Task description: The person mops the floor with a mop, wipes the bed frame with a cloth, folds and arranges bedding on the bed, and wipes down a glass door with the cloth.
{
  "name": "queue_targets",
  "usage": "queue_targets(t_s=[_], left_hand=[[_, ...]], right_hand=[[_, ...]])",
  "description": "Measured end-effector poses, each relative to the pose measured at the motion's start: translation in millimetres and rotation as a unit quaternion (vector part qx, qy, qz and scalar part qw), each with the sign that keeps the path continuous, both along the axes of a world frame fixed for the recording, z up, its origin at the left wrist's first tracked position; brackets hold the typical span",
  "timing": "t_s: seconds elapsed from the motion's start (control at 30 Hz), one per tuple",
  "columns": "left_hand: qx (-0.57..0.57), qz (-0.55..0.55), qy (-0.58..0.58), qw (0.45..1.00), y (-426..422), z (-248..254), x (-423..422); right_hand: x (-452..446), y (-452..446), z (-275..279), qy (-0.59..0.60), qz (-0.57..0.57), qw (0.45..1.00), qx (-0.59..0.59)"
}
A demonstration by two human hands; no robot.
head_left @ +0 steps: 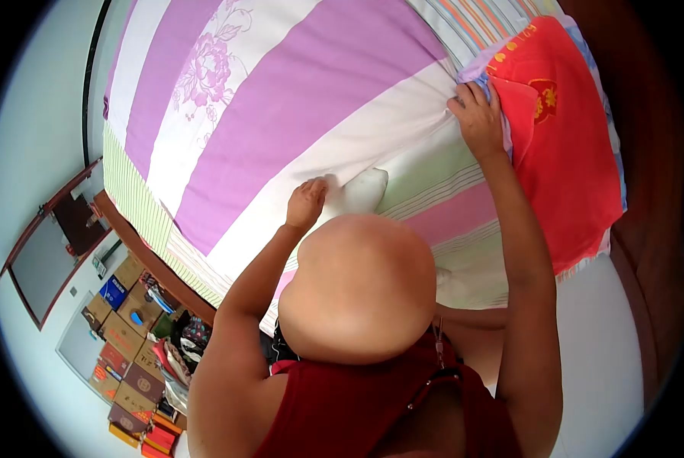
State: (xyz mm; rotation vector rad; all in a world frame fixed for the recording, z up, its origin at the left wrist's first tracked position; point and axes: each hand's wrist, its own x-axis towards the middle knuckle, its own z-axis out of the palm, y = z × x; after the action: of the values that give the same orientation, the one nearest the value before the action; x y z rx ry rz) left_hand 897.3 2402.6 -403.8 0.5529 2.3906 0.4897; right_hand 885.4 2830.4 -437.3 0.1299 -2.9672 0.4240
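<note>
A purple and white striped cover (304, 99) with a flower print lies across the bed. My left hand (307, 203) is on its lower edge, fingers curled at the fabric. Beside that hand a white sock-like shape (366, 191) rests on the green and pink striped sheet (456, 217). My right hand (479, 114) is at the cover's right corner, fingers bent over the fabric at the left edge of a red cloth (571, 168) with yellow print. Under the red cloth a blue patterned edge shows.
Stacked cardboard boxes (132, 336) and a pile of bags and clothes (181, 343) stand at the lower left. A wooden bed edge (155, 263) runs beside them. A framed mirror (48, 256) is on the left. Striped fabric (471, 30) lies at the top right.
</note>
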Motion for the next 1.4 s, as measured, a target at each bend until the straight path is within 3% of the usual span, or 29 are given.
queue_targets(t_s=[0.1, 0.17, 0.3, 0.37, 0.43, 0.6, 0.7, 0.77, 0.83, 0.9, 0.93, 1.03, 1.1, 1.2, 1.27, 1.37, 1.4], left_hand=[[-0.002, 0.108, 0.167, 0.980, 2, 3, -1], [-0.063, 0.089, 0.239, 0.965, 4, 17, -15], [-0.195, 0.000, 0.079, 0.978, -98, -1, 56], [-0.256, 0.074, -0.025, 0.963, -124, 19, 82], [-0.278, -0.008, 0.015, 0.960, -199, -6, 122], [-0.358, 0.032, -0.214, 0.908, -196, -4, 82], [-0.406, -0.156, -0.212, 0.875, -216, 14, 96], [-0.470, -0.037, -0.275, 0.838, -236, 13, 84], [-0.511, 0.147, -0.088, 0.843, -314, -30, 93], [-0.454, 0.078, 0.035, 0.887, -232, 33, 26], [-0.385, -0.039, 0.081, 0.918, -248, 28, 22], [-0.382, -0.194, -0.166, 0.888, -260, 34, 32], [-0.492, -0.267, -0.230, 0.796, -255, 28, 44], [-0.467, -0.238, -0.217, 0.824, -247, 11, 48], [-0.462, -0.206, -0.244, 0.827, -266, -41, 39], [-0.349, -0.171, -0.166, 0.906, -267, -111, 4], [-0.222, -0.059, -0.157, 0.960, -186, -74, -31]], right_hand=[[-9, 0, 9, -0.048, 0.006, 0.999, 0.018], [-12, 2, 12, -0.089, 0.000, 0.996, 0.016], [-29, -3, 6, -0.162, -0.057, 0.985, 0.007], [-31, -9, 4, -0.172, -0.087, 0.981, 0.003], [-30, -8, 3, -0.156, -0.098, 0.983, -0.006], [-26, -5, -4, -0.119, -0.087, 0.989, -0.020], [-19, -8, -4, -0.081, -0.086, 0.993, -0.027], [-11, -7, -7, -0.021, -0.087, 0.995, -0.034], [-5, -2, 0, -0.024, -0.068, 0.997, -0.036], [-1, -2, 4, -0.010, -0.050, 0.998, -0.039], [1, -1, 4, -0.019, -0.046, 0.998, -0.043], [2, -1, 5, -0.040, -0.046, 0.997, -0.055], [2, -3, 13, -0.019, -0.060, 0.997, -0.033], [23, -14, 26, 0.027, -0.122, 0.992, 0.015], [48, -15, 27, 0.011, -0.168, 0.984, 0.066], [76, -19, 30, -0.095, -0.252, 0.963, -0.007], [87, -18, 15, -0.127, -0.254, 0.959, -0.011]])
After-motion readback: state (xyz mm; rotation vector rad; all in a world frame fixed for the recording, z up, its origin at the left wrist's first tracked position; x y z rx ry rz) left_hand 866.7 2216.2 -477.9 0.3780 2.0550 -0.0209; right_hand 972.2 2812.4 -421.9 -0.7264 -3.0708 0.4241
